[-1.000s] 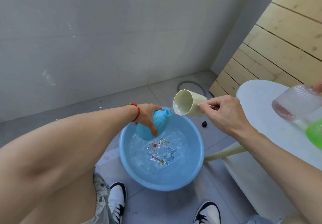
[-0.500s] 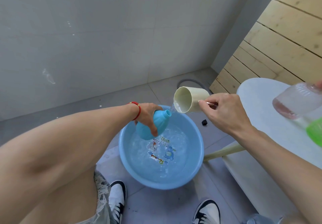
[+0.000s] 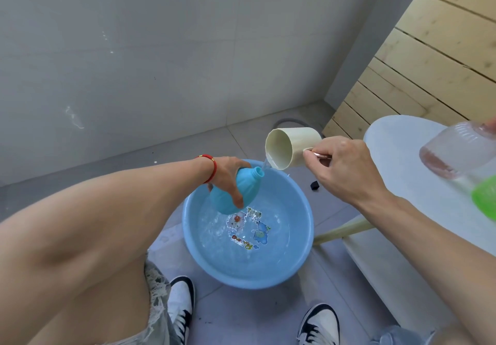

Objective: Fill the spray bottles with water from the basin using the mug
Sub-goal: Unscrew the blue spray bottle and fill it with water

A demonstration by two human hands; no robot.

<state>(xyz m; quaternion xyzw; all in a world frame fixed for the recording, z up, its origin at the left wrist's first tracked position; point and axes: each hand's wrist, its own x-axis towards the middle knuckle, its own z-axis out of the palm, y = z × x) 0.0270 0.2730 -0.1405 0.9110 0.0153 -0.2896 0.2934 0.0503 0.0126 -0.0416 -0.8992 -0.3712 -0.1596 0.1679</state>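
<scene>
Head view. At centre frame, the left hand (image 3: 228,174) grips the blue spray bottle (image 3: 236,193), fingers curled round its body. The bottle is tilted, neck toward the right, above the basin (image 3: 300,253). The basin sits on the floor at lower centre and contains water.

The right hand (image 3: 346,169) holds the handle of the cream mug (image 3: 291,147), fingers curled round it. The mug lies tipped on its side, mouth facing left; a thin stream of water runs from its lip to the bottle neck.

At right frame, a clear bottle (image 3: 456,151) rests on the white table (image 3: 402,140).
</scene>
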